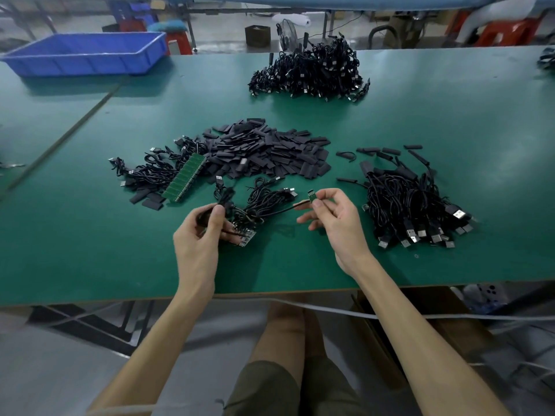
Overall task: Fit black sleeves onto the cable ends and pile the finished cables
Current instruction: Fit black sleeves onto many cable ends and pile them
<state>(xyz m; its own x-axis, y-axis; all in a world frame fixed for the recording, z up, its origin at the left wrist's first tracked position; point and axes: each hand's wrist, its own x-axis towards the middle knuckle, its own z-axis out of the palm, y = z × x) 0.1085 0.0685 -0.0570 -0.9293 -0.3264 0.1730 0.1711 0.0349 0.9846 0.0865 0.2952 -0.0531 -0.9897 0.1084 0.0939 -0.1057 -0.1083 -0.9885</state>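
Note:
My right hand [335, 217] pinches a small green circuit board [311, 196] at the end of a thin black cable [270, 212]. That cable runs left to a small bundle of cables [264, 199] lying between my hands. My left hand [199, 232] grips the black cable near its other end, above a few small boards [244, 237] on the table. A heap of flat black sleeves [264, 151] lies behind the hands. A pile of sleeved cables [411, 205] sits to the right.
A strip of joined green boards [184, 181] lies by a loose cable pile [147, 172] on the left. Another cable heap [312, 73] sits at the back of the green table [90, 235]. A blue bin [87, 52] stands back left.

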